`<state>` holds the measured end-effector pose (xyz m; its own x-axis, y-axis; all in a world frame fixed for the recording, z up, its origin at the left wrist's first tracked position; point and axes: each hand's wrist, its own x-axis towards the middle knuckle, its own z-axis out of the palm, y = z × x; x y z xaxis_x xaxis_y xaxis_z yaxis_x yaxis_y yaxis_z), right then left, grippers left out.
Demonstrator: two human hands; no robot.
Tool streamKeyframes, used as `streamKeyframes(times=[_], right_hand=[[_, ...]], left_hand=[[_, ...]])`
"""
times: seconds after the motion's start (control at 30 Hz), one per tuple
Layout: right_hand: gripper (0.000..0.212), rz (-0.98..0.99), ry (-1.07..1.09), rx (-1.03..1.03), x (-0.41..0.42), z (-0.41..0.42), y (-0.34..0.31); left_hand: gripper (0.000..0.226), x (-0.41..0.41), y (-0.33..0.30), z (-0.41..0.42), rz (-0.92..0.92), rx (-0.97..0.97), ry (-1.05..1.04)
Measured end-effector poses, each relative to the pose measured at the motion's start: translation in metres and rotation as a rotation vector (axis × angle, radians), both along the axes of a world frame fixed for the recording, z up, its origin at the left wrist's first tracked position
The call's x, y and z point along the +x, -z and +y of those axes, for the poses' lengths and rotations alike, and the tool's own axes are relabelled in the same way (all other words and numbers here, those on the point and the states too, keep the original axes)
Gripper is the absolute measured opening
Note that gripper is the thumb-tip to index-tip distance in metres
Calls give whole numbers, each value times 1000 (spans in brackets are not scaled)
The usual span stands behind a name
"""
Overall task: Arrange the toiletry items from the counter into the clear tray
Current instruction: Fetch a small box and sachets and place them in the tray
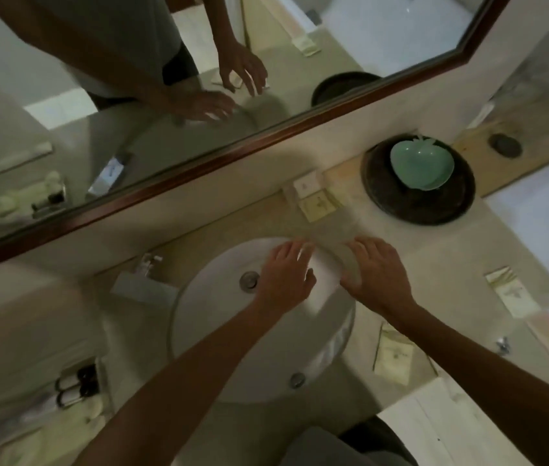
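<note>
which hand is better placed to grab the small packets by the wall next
Right. The right hand sits on the counter side of the sink, nearer the packets by the wall. The left hand hovers over the basin, farther away. Both look empty.

So the clear tray (330, 264) is barely visible, just a see-through blur tilted over the far rim of the sink. Small cream packets (317, 200) lie flat in a cluster on the counter (434, 264) near the mirror, another packet (513, 294) sits off to the right, and one more (394, 358) lies by the sink's near right edge.
</note>
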<state>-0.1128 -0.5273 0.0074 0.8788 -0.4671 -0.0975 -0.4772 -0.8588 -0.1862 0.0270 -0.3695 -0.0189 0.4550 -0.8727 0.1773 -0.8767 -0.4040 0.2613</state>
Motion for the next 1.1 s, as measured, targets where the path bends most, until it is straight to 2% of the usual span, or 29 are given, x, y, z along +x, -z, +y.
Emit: streamKeyframes(times=[0.13, 0.3, 0.4, 0.43, 0.57, 0.63, 0.7, 0.87, 0.93, 1.0, 1.07, 1.1], right_hand=[[67, 27, 63, 40, -10, -49, 21], [55, -35, 80, 111, -11, -67, 43], [50, -54, 24, 129, -9, -69, 54], [50, -53, 9, 132, -7, -70, 56], [52, -37, -18, 149, 1, -76, 61], [53, -27, -36, 146, 6, -79, 59], [54, -28, -49, 141, 9, -82, 58], [53, 7, -42, 139, 8, -92, 62], [52, -3, -25, 159, 5, -92, 63], [51, -8, -10, 173, 5, -90, 62], [51, -3, -11, 175, 6, -86, 61], [50, -1, -12, 178, 7, -84, 60]], left_hand=[[55, 53, 14, -90, -7, 125, -189], [67, 104, 49, -153, 279, 190, -712], [60, 110, 60, -168, 338, 257, -830], [55, 109, 64, -171, 375, 225, -852], [47, 103, 69, -170, 779, -216, -939], [30, 101, 65, -166, 866, -206, -810], [14, 102, 56, -161, 884, -173, -724], [10, 111, 45, -137, 838, -166, -678], [10, 109, 44, -125, 726, -230, -765], [14, 99, 45, -111, 633, -275, -941], [18, 82, 52, -103, 668, -240, -1012], [23, 71, 53, -100, 704, -203, -977]])
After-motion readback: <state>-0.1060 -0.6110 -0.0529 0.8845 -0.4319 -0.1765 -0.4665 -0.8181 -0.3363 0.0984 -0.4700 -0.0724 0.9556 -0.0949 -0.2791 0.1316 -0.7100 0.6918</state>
